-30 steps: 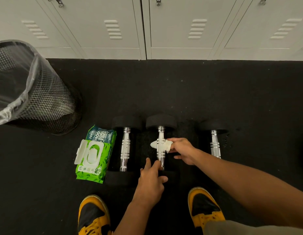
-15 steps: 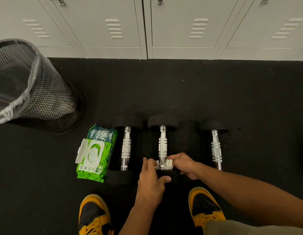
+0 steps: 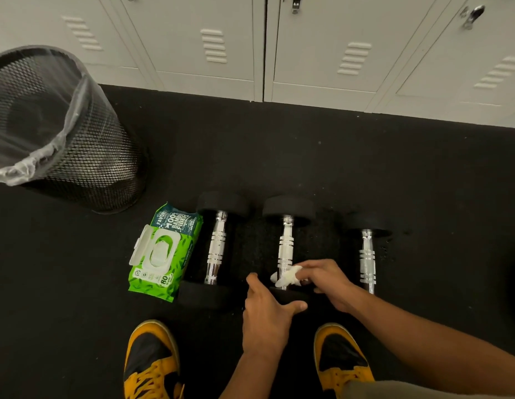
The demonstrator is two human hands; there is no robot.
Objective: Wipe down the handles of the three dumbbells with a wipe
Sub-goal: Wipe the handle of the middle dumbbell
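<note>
A gym locker room: pale metal lockers (image 3: 322,44) with vents and latches run along the top of the frame, above black rubber flooring (image 3: 279,156) where three dumbbells (image 3: 285,249) lie near centre.

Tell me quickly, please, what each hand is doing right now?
Left hand: grips the middle dumbbell's near head.
Right hand: pinches the wipe.
</note>
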